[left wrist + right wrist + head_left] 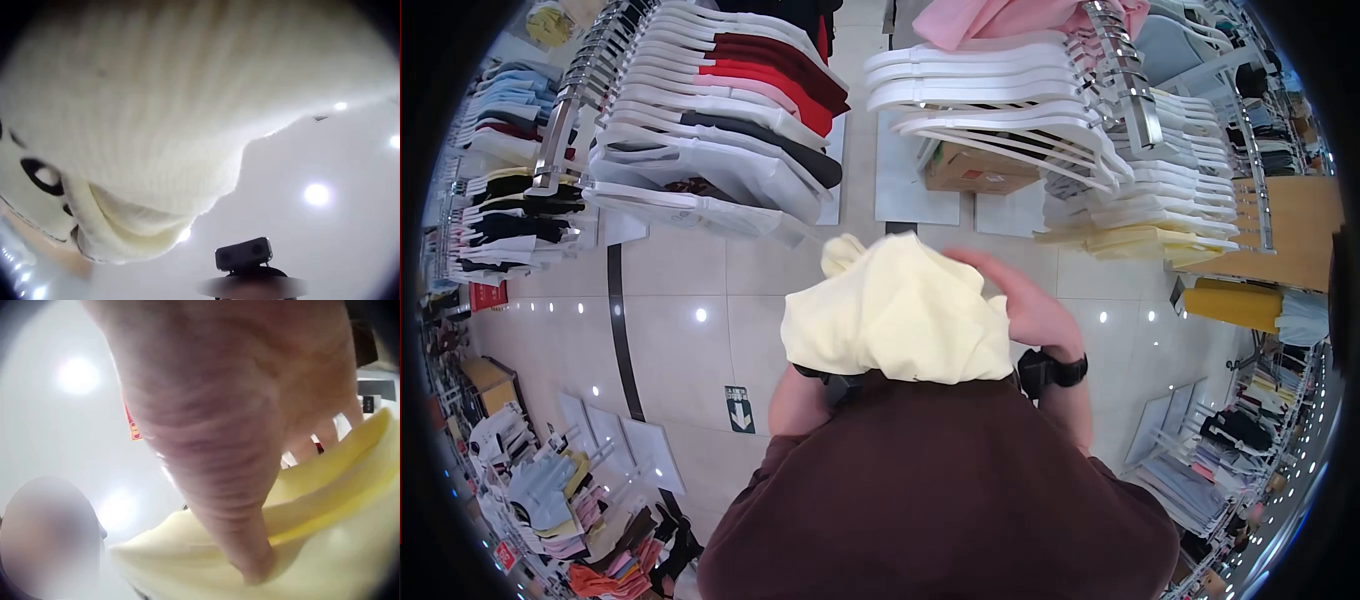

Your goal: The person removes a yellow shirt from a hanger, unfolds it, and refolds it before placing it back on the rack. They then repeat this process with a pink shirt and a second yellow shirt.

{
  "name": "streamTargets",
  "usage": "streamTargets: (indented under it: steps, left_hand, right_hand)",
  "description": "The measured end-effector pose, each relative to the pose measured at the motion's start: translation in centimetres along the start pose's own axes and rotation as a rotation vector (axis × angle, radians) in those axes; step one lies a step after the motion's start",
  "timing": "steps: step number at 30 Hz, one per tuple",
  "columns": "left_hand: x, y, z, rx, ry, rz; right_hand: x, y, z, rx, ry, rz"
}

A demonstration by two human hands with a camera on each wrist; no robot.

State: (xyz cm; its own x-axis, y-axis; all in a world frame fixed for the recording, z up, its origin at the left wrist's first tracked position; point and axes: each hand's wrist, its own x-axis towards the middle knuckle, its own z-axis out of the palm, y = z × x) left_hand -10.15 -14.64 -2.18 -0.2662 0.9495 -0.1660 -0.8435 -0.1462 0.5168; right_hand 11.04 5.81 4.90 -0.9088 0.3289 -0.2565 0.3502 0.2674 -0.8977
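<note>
A bunched pale yellow garment point(890, 320) is held up in front of the chest in the head view. My right hand point(1035, 305) curves round its right side, slightly blurred. In the right wrist view the thumb lies on the near side of the cloth, and the other fingers pass behind a yellow fold point(331, 512). My left hand is hidden by the garment; only the left forearm point(795, 400) shows below it. Ribbed-looking cloth fills the top of the left wrist view, with a black-and-white print point(42, 176) at its left.
White hangers point(990, 85) hang on a chrome rail ahead right, with pale clothes beside them. Clothes on hangers point(710, 160) fill another rail ahead left. A cardboard box point(980, 168) lies beneath the right rail. More garment racks point(550, 490) stand to both sides, on a tiled floor.
</note>
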Motion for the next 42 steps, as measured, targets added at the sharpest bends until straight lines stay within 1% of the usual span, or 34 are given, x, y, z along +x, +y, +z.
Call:
streamTargets:
  steps: [1,2,3,5,6,7,8,9,10,11,12,13,14,15,16,17,18,19,20,21,23,25,26,28,29,31,36,38,39,41,42]
  left_hand:
    - [-0.3,0.1,-0.2,-0.022,0.008,0.002]
    - [-0.7,0.3,-0.5,-0.045,0.016,0.008]
    - [-1.0,0.7,-0.7,-0.053,0.022,0.017]
    - [-1.1,1.7,-1.3,0.024,0.049,0.059]
    - [-0.9,2.5,-1.7,0.094,0.062,0.080]
    - [-0.6,3.2,-1.9,0.249,0.087,0.123]
    - [-0.3,3.5,-2.2,0.448,0.121,0.176]
    - [0.0,3.5,-2.6,0.751,0.156,0.250]
    - [0.1,3.4,-2.8,1.112,0.178,0.340]
    - [0.4,3.3,-2.8,1.349,0.179,0.412]
    - [0.9,3.2,-2.5,1.450,0.177,0.470]
    - [1.6,3.5,-2.3,1.004,0.013,0.317]
    - [2.3,3.8,-1.9,0.557,-0.066,0.143]
    - [3.2,4.1,-1.6,-0.346,-0.265,-0.180]
    - [3.8,3.3,-2.8,-0.225,-0.323,-0.172]
    - [4.3,2.6,-2.8,-0.227,-0.327,-0.175]
    - [4.9,1.7,-2.3,0.046,-0.361,-0.204]
    - [5.3,0.7,-1.4,0.320,-0.388,-0.229]
    - [5.5,0.0,-0.5,0.494,-0.417,-0.295]
    - [5.8,-0.8,0.6,0.670,-0.442,-0.360]
    - [6.5,-3.5,1.4,0.673,-0.442,-0.328]
    - [7.1,-4.9,3.0,0.826,-0.420,-0.507]
    - [7.2,-5.5,3.3,0.826,-0.423,-0.508]
    - [7.1,-6.4,3.4,0.907,-0.434,-0.406]
    - [7.1,-6.5,3.3,0.907,-0.434,-0.406]
    - [7.2,-6.4,3.1,0.921,-0.335,-0.205]
    - [6.7,-5.4,4.3,0.797,-0.320,-0.211]
    - [6.6,-5.2,5.1,0.932,-0.323,-0.168]
    - [6.8,-5.3,4.8,0.934,-0.321,-0.167]
    - [7.2,-5.9,3.1,0.767,-0.274,-0.166]
    - [7.4,-5.9,2.6,0.733,-0.266,-0.115]
  right_hand:
    - [0.5,0.9,0.1,0.112,-0.226,0.057]
    - [0.7,2.3,0.1,0.111,-0.350,0.085]
    - [0.4,2.9,0.3,0.113,-0.351,0.083]
    - [-0.8,3.9,0.6,0.419,-0.093,0.113]
    - [-1.1,4.0,0.4,0.534,0.006,0.093]
    - [-1.5,3.9,0.0,0.537,0.010,0.097]
    - [-2.0,3.7,-0.5,0.736,0.083,0.101]
    - [-2.3,3.3,-0.9,0.935,0.160,0.103]
    - [-2.4,3.9,-1.6,0.956,0.133,0.031]
    - [-2.6,4.0,-2.1,0.959,0.154,0.027]
    - [-2.5,3.9,-2.7,0.992,0.164,-0.017]
    - [-2.5,3.6,-3.0,1.025,0.174,-0.060]
    - [-2.4,3.4,-3.0,1.062,0.191,-0.081]
    - [-2.3,3.3,-2.9,1.063,0.199,-0.081]
    - [-2.4,3.3,-2.9,1.091,0.205,-0.063]
    - [-2.4,3.2,-3.0,1.117,0.209,-0.046]
    - [-2.4,3.1,-3.0,1.115,0.212,-0.046]
    - [-2.4,2.8,-3.0,1.084,0.173,-0.008]
    - [-2.3,2.6,-2.9,1.052,0.131,0.030]
    - [-2.0,2.4,-2.6,1.052,0.125,0.030]
    - [-1.8,1.9,-2.3,1.041,0.125,0.012]
    - [-1.8,1.6,-2.1,1.055,0.142,0.003]
    - [-1.8,1.6,-2.1,1.070,0.153,-0.007]
    - [-1.9,1.8,-2.1,1.071,0.160,0.014]
    - [-1.9,1.9,-2.0,1.074,0.164,0.037]
    - [-2.1,2.0,-1.8,1.075,0.172,0.049]
    - [-1.8,2.8,-0.6,1.132,0.174,0.091]
    - [-1.5,3.2,-0.4,1.104,0.139,0.094]
    - [-1.3,3.2,-0.5,1.104,0.137,0.092]
    - [-1.5,2.8,-0.6,1.118,0.263,0.112]
    - [-1.5,2.9,-0.7,1.119,0.264,0.112]
